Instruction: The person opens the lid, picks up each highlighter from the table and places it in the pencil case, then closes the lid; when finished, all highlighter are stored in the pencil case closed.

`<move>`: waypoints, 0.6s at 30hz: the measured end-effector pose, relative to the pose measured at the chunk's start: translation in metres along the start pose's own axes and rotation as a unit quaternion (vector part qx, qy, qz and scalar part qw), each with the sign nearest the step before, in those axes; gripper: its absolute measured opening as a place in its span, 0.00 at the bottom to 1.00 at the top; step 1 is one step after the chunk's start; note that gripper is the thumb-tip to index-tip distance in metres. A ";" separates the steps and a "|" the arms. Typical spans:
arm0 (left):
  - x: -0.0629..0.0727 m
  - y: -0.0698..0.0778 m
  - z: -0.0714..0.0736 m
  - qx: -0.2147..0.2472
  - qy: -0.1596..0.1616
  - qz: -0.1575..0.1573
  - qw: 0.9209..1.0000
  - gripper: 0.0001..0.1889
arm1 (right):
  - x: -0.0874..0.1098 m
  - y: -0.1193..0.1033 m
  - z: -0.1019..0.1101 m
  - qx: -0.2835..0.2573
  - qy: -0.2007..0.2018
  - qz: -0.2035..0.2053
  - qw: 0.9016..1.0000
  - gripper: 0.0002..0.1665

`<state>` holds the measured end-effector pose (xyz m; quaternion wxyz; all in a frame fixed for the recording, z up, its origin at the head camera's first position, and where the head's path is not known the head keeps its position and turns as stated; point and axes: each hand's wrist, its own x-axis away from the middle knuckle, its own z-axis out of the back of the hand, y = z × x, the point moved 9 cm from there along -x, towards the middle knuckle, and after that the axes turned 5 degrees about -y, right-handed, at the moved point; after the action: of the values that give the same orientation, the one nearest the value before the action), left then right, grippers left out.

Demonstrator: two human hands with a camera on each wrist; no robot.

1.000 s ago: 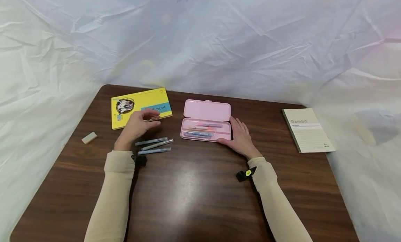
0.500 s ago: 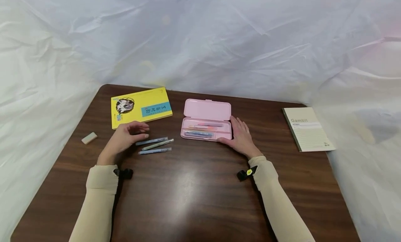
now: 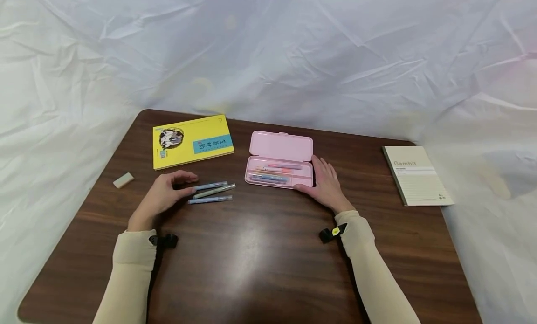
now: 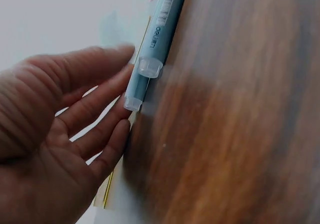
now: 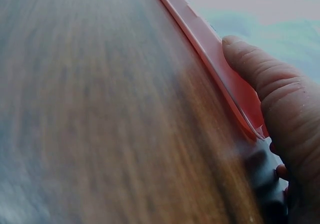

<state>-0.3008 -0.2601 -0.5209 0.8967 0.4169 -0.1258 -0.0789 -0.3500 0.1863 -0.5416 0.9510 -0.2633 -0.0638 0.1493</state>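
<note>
Three slim pens lie on the table: a blue pen [image 3: 211, 185] at the back, a pale green pen [image 3: 215, 190] in the middle and another blue pen [image 3: 210, 199] in front. My left hand [image 3: 164, 193] is at their left ends, thumb and fingers loosely bent and apart beside the back pen. Seen from the left wrist, the fingertips come right up to the pens' clear end caps. A pink pencil case [image 3: 302, 180] lies with its lid raised, several pens inside. My right hand [image 3: 327, 184] holds its right end, thumb at the front edge and fingers along the side.
A yellow book [image 3: 209, 128] lies at the back left, behind the pens. A white eraser [image 3: 123, 180] sits near the table's left edge. On the far right is a cream notepad [image 3: 419, 175]. A pale cloth [image 3: 268, 58] hangs behind the brown table [image 3: 251, 268].
My left hand has come back from over the yellow book to the pens' left ends, its thumb now closer to the back pen. The right hand has stayed at the pencil case.
</note>
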 end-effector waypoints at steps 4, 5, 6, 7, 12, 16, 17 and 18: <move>0.001 -0.003 -0.002 -0.001 0.002 -0.006 1.000 0.16 | 0.001 -0.002 0.001 -0.003 0.000 0.002 1.000 0.72; 0.001 -0.004 -0.003 0.000 0.002 -0.006 1.000 0.15 | 0.001 -0.002 0.001 -0.004 0.001 0.003 1.000 0.72; 0.000 -0.004 -0.003 0.000 0.002 -0.006 1.000 0.15 | 0.001 -0.002 0.001 -0.005 0.001 0.002 1.000 0.72; 0.000 -0.005 -0.004 0.000 0.002 -0.005 1.000 0.15 | 0.001 -0.002 0.001 -0.006 0.000 0.001 1.000 0.72; -0.001 -0.008 -0.005 0.004 0.006 0.007 1.000 0.13 | 0.002 -0.001 0.000 -0.004 0.000 -0.002 1.000 0.73; -0.001 -0.010 -0.006 0.004 0.011 0.020 1.000 0.11 | 0.002 0.000 0.000 -0.002 0.002 0.000 1.000 0.74; -0.001 -0.010 -0.006 0.004 0.013 0.023 1.000 0.11 | 0.002 0.000 0.000 -0.001 0.002 -0.001 1.000 0.74; -0.001 -0.010 -0.006 0.003 0.014 0.025 1.000 0.11 | 0.002 -0.001 0.000 -0.001 0.002 0.000 1.000 0.74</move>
<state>-0.3000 -0.2625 -0.5326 0.8989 0.4172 -0.1238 -0.0507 -0.3483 0.1862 -0.5414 0.9509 -0.2641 -0.0623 0.1487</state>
